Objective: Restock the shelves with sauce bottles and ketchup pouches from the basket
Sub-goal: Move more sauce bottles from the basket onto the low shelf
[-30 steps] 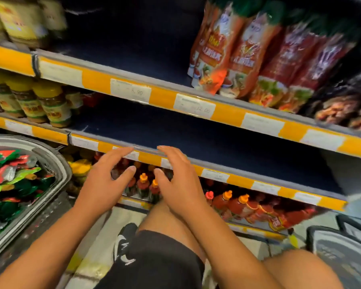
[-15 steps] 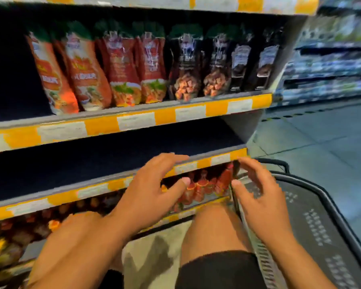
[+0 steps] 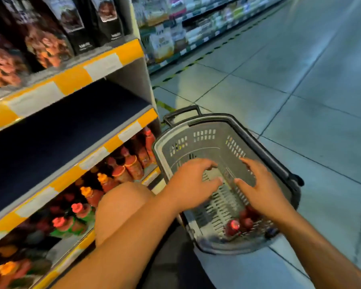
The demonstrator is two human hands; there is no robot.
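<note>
Both hands reach empty over a grey basket beside the sauce shelves.

Nearest, at the bottom of the frame, two bare forearms stretch forward past a bent knee [image 3: 121, 207]; the left hand [image 3: 191, 185] hovers at centre with its fingers spread and loosely bent, holding nothing; the right hand [image 3: 261, 188] hangs just beside it, fingers likewise splayed and empty; beneath them the basket [image 3: 198, 134] sits on the tiled floor [image 3: 300, 101], and a few red-capped sauce bottles [image 3: 236, 225] lie in its near corner, lower right of centre; to the left, the bottom shelf holds rows of orange- and red-topped shelf bottles [image 3: 131, 165]; above it the middle shelf [image 3: 56, 134] shows bare dark board; at upper left stand dark pouches [image 3: 71, 19]; farther off, upper right, another aisle's stocked shelving [image 3: 175, 28] is blurred.
</note>
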